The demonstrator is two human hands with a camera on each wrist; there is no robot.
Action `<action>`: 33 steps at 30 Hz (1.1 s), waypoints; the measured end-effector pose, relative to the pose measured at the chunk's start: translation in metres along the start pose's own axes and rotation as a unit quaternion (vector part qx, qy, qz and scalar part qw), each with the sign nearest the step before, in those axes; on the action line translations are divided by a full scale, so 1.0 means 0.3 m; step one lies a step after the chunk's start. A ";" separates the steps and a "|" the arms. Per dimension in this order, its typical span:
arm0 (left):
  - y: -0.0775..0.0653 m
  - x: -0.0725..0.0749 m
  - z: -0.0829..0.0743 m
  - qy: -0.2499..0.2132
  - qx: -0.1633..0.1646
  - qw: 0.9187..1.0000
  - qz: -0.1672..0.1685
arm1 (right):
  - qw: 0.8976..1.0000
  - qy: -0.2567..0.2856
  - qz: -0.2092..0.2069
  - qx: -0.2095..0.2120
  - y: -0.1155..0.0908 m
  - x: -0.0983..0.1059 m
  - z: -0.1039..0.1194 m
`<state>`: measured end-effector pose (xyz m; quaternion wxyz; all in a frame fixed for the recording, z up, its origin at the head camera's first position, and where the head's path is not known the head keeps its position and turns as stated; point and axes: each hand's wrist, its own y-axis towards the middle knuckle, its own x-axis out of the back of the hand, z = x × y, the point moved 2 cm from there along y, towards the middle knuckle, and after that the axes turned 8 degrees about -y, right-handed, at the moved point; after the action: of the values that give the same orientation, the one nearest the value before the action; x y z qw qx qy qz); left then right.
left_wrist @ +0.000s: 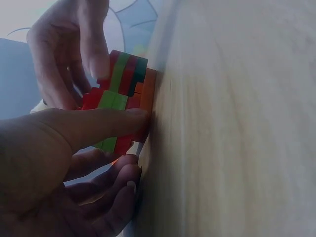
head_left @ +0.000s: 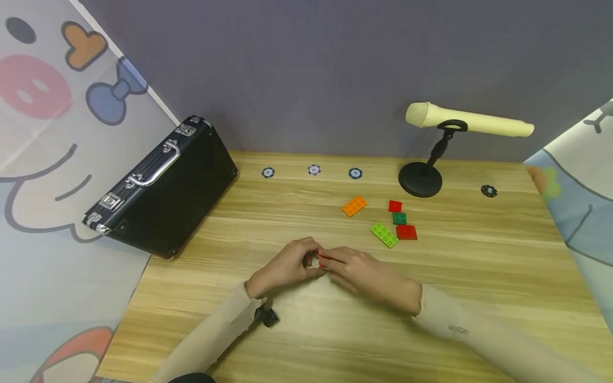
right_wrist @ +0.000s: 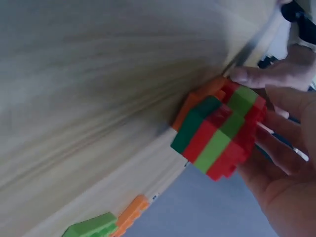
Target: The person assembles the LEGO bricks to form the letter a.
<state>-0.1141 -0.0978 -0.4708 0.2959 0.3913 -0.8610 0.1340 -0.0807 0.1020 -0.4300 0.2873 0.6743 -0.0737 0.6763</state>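
Note:
A stack of toy building bricks (left_wrist: 118, 74) stands on the table between both hands, with an orange brick (right_wrist: 200, 96) at its base and red, lime and dark green layers above. My left hand (head_left: 289, 266) grips it from the left, its thumb lying along the side in the left wrist view. From the other side my right hand (head_left: 359, 271) holds the upper red part with thumb and fingers. In the head view the hands cover nearly all of the stack; only a bit of red shows.
Loose bricks lie beyond the right hand: orange (head_left: 354, 206), lime (head_left: 384, 235), dark green (head_left: 399, 218) and two red ones (head_left: 406, 232). Several poker chips (head_left: 314, 169) lie near the back edge. A black case (head_left: 177, 186) stands left, a microphone on a stand (head_left: 420, 179) back right.

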 end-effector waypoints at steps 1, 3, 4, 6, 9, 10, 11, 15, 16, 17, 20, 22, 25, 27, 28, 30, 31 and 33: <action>0.000 -0.001 -0.001 0.000 0.001 1.000 0.001 | 1.000 0.003 0.000 -0.001 -0.006 0.004 0.000; 0.001 -0.002 -0.003 0.001 0.000 1.000 0.004 | 1.000 0.002 0.003 -0.005 -0.018 0.015 -0.001; 0.000 -0.002 -0.003 0.002 0.000 1.000 0.004 | 1.000 -0.001 0.002 -0.006 -0.022 0.021 -0.003; 0.000 -0.003 -0.004 0.003 0.000 1.000 0.006 | 1.000 -0.016 -0.003 -0.014 -0.033 0.038 -0.011; -0.001 -0.004 -0.004 0.005 0.001 1.000 0.007 | 0.998 -0.035 -0.019 -0.040 -0.049 0.068 -0.036; -0.001 -0.004 -0.003 0.006 0.003 1.000 0.007 | 0.998 -0.037 -0.026 -0.049 -0.055 0.078 -0.050; -0.001 -0.004 -0.003 0.006 0.005 1.000 0.007 | 0.997 -0.042 -0.031 -0.059 -0.062 0.087 -0.066; -0.002 -0.005 -0.002 0.002 0.009 1.000 0.006 | 0.993 -0.039 -0.045 -0.106 -0.093 0.118 -0.159; -0.002 -0.005 -0.002 0.003 0.011 1.000 0.006 | 0.991 -0.037 -0.044 -0.119 -0.102 0.126 -0.188; -0.002 -0.005 -0.002 0.003 0.011 1.000 0.006 | 0.989 -0.038 -0.044 -0.136 -0.113 0.130 -0.218; -0.002 -0.003 -0.003 0.005 0.013 1.000 0.007 | 0.981 -0.032 -0.050 -0.186 -0.140 0.135 -0.309; -0.001 -0.001 -0.005 0.006 0.013 1.000 0.007 | 0.975 -0.038 -0.046 -0.216 -0.159 0.129 -0.365; -0.002 0.000 -0.005 0.006 0.016 1.000 0.007 | 0.965 -0.042 -0.024 -0.257 -0.177 0.115 -0.432; -0.003 0.000 -0.005 0.005 0.016 1.000 0.006 | 0.960 -0.049 0.001 -0.277 -0.182 0.104 -0.467; -0.003 0.000 -0.005 0.004 0.016 1.000 0.007 | 0.957 -0.050 0.013 -0.285 -0.183 0.098 -0.482; -0.005 0.001 -0.007 0.000 0.016 1.000 0.007 | 0.953 -0.051 0.037 -0.297 -0.181 0.088 -0.504; -0.005 0.000 -0.008 -0.001 0.013 1.000 0.007 | 0.951 -0.051 0.047 -0.303 -0.179 0.085 -0.512; -0.006 -0.001 -0.008 -0.003 0.009 1.000 0.009 | 0.947 -0.051 0.067 -0.309 -0.174 0.077 -0.522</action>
<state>-0.1116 -0.0975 -0.4691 0.2888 0.3869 -0.8640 0.1428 -0.1896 0.2280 -0.4354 0.4312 0.5800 -0.3386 0.6025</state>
